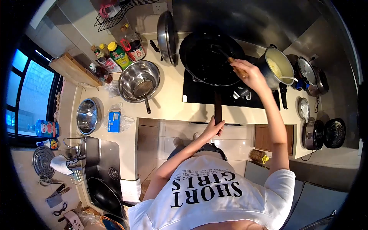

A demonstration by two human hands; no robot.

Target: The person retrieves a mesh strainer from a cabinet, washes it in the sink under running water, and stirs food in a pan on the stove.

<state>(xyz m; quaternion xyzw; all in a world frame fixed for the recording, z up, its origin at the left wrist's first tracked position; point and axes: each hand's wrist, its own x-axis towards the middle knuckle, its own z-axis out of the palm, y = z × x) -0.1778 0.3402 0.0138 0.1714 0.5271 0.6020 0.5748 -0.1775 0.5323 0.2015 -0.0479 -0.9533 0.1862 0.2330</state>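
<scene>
A black wok (209,63) sits on the left side of the cooktop, its inside dark with small shiny specks. My left hand (214,127) is closed round the wok's long brown handle (218,105) near its end. Over the wok's right rim, my right hand (248,73) grips a wooden-handled cooking utensil (231,60). Its dark shaft points into the wok, and its head blends into the black surface, so its exact kind is hard to make out. Close to my right forearm stands a pot (270,69) with pale yellow food and a light-handled spoon or ladle in it.
The black cooktop (237,97) carries both pans. Left of it stand an upright lid (166,38), a steel bowl (126,86) with a strainer, sauce bottles (134,48) and a blue box (114,122). Farther left is the sink (99,149). Small appliances (313,135) line the right.
</scene>
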